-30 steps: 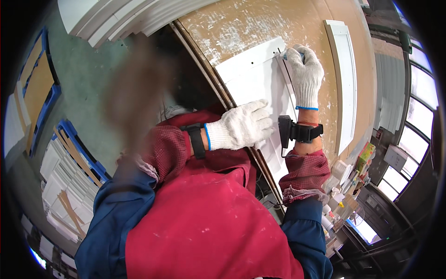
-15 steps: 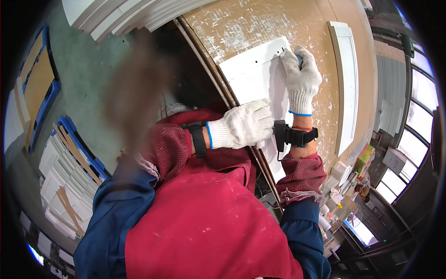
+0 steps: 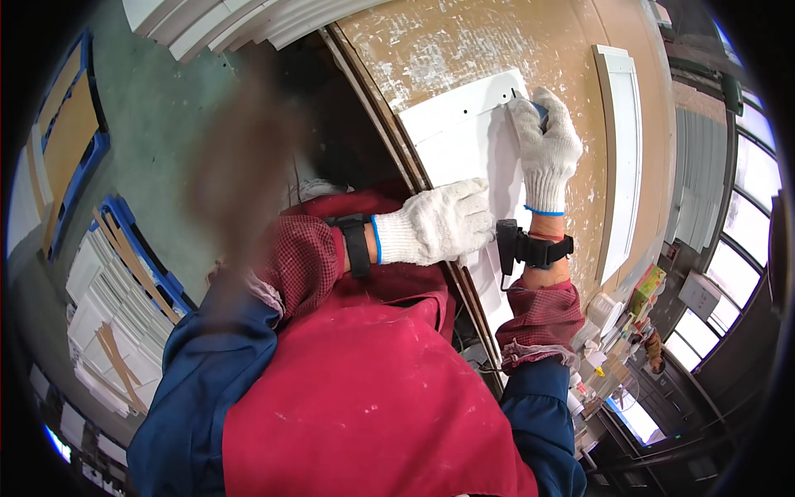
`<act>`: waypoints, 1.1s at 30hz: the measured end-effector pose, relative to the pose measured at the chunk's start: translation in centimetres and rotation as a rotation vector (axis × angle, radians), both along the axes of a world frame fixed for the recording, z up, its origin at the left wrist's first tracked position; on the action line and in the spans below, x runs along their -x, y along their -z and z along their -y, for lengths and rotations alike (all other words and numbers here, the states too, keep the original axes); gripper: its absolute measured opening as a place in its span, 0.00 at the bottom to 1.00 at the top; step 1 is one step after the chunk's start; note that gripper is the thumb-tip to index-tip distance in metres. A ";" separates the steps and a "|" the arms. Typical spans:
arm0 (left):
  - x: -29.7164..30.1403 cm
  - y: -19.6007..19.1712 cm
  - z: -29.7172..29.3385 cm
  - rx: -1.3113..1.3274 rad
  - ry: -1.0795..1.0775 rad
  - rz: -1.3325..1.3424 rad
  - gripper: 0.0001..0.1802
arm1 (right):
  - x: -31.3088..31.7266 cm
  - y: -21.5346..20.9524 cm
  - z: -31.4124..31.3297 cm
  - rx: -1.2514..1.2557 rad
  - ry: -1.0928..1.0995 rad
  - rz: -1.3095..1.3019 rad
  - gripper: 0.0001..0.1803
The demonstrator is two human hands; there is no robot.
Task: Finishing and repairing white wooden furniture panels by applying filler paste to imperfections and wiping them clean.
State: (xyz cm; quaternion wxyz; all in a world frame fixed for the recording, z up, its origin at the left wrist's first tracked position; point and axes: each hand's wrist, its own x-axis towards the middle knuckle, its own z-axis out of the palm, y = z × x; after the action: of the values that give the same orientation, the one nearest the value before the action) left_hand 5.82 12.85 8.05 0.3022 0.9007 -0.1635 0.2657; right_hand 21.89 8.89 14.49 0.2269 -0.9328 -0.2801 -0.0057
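Observation:
A long white panel (image 3: 451,120) with several small dark holes near its far end lies on the worktable. My left hand (image 3: 439,222), in a white knitted glove, rests palm down on the panel's near edge with its fingers stretched out. Farther along, my right hand (image 3: 548,145), gloved alike, is closed around a small blue-handled tool (image 3: 542,112). A thin dark tip beside the right glove sits at the panel's far end, next to the holes. The glove covers most of the tool, so its exact kind is hidden.
The brown worktable (image 3: 414,54) is smeared with white. A narrow white framed panel (image 3: 623,157) lies to the right. Stacked white boards (image 3: 236,21) stand at the upper left. More white boards (image 3: 120,311) rest on the floor at left. A dark blur covers part of the left side.
The whole view has shifted slightly, moving the table and panel a little right and down. Both hands keep nearly the same places on the panel, the right still gripping the blue-handled tool.

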 end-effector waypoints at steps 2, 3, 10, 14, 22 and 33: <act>0.0 -0.2 0.0 -0.017 0.010 -0.009 0.10 | -0.7 1.5 0.6 -0.043 -0.019 0.036 0.19; 0.0 -0.1 0.0 -0.017 0.008 -0.010 0.10 | -0.7 1.8 0.5 -0.086 -0.043 0.069 0.19; 0.0 -0.3 0.0 -0.016 0.004 0.002 0.09 | 0.0 0.5 0.3 -0.037 -0.009 0.064 0.19; 0.1 -0.3 0.0 -0.060 0.041 -0.049 0.10 | 0.5 0.0 0.1 -0.053 -0.098 -0.017 0.18; 1.7 1.0 1.7 -0.158 0.048 -0.010 0.19 | 7.4 -3.7 -0.6 -0.197 -0.099 -0.582 0.21; 2.3 6.2 7.5 -2.757 -1.479 0.470 0.18 | 8.4 -1.0 -1.5 -0.289 0.027 -0.559 0.15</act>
State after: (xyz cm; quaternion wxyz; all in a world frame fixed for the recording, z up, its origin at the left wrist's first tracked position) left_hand 3.50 5.36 1.87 0.9367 -0.2904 -0.1466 -0.1297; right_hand 13.54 10.39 15.49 0.4251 -0.8599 -0.1908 0.2084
